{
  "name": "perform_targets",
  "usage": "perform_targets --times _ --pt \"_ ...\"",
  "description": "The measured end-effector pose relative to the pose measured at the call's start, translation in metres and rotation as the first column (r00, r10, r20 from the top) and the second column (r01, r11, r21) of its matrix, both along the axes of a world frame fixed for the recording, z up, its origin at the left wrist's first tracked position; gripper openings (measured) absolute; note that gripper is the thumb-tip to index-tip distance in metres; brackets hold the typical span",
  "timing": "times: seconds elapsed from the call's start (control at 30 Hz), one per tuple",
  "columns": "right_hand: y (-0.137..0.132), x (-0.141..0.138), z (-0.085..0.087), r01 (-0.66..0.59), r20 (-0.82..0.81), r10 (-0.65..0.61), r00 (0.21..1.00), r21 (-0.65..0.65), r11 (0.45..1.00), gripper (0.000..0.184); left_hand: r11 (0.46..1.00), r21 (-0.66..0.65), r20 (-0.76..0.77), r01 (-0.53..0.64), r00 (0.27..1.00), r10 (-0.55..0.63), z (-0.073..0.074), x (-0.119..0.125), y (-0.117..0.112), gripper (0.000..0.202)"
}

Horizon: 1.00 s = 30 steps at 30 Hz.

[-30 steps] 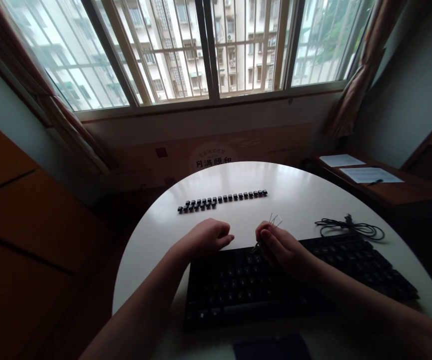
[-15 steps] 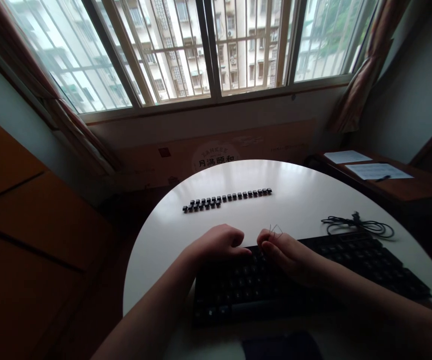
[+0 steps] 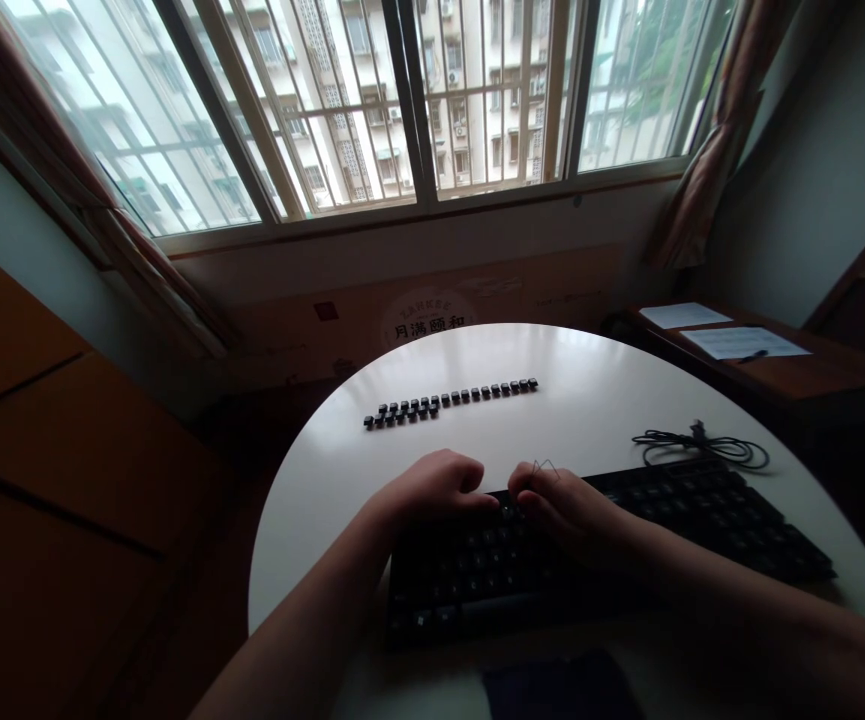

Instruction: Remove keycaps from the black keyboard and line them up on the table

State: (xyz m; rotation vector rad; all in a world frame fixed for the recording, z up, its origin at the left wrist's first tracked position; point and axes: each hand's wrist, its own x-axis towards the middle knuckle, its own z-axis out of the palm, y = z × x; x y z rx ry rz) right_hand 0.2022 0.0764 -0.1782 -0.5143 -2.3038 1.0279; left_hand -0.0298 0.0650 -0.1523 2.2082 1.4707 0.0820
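A black keyboard [image 3: 709, 505] lies on the round white table, partly covered by both my hands. My left hand [image 3: 439, 482] rests over its far left edge, fingers curled and thumb stretched toward a key, with a gap between thumb and forefinger. Just to the right, my right hand [image 3: 556, 500] is closed around a thin wire keycap puller [image 3: 546, 467], whose bent loops stick up above the fingers. Its lower end, down at the keys, is hidden. Beyond the hands, several black keycaps [image 3: 466, 396] stand in two rows, the nearer row shorter.
A coiled black cable [image 3: 709, 448] lies behind the keyboard's right part. Near the front of the white table [image 3: 312, 480] is a dark flat item [image 3: 563, 688]. Papers [image 3: 743, 342] and a pen lie on a brown side table at right. A barred window is ahead.
The view has shifted slightly. Both hands stay at nearly the same place on the keyboard, and the right one still holds the wire puller. The keycap rows look the same.
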Motion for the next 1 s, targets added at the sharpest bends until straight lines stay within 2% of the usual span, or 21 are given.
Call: perform_targets --times 0.1,0.2,0.3,0.4,0.5,0.63,0.73,0.87,1.0 --pt "-0.003 0.0 -0.003 0.018 -0.044 -0.019 0.999 -0.011 1.0 0.029 1.0 -0.004 0.005 -0.009 1.0 0.009 0.0 0.0 0.001 0.041" --pt "-0.005 0.0 -0.005 0.085 -0.22 -0.127 0.967 -0.192 0.978 0.032 1.0 -0.021 0.018 -0.017 1.0 0.017 0.0 0.0 0.001 0.041" --pt "-0.003 -0.002 -0.005 0.144 -0.401 -0.311 0.862 -0.394 0.908 0.034 0.999 -0.037 0.028 -0.013 1.0 0.014 0.002 0.0 0.0 0.041" --pt "0.001 -0.003 -0.004 0.133 -0.426 -0.333 0.841 -0.434 0.891 0.031 0.999 -0.038 0.041 0.008 0.999 -0.006 0.006 0.0 -0.001 0.042" --pt "0.002 -0.003 -0.002 0.118 -0.378 -0.272 0.885 -0.382 0.916 0.026 1.0 0.013 0.06 0.009 0.998 -0.01 0.011 0.0 0.0 0.043" --pt "-0.002 -0.002 0.004 0.075 -0.316 -0.139 0.939 -0.206 0.976 0.018 0.988 0.15 0.129 0.024 0.991 -0.044 0.015 0.001 0.0 0.036" --pt "-0.004 0.0 0.012 0.056 -0.302 -0.078 0.95 -0.083 0.995 0.017 0.982 0.182 0.163 0.048 0.984 -0.078 0.014 0.003 0.0 0.033" --pt "-0.003 0.001 0.02 0.056 -0.282 -0.065 0.957 -0.04 0.998 0.021 0.976 0.218 0.174 0.023 0.983 -0.062 0.012 0.003 0.001 0.033" --pt "-0.002 0.003 0.021 0.084 -0.235 -0.083 0.969 -0.003 0.996 0.019 0.971 0.239 0.197 0.004 0.979 -0.052 0.01 0.0 0.003 0.034"
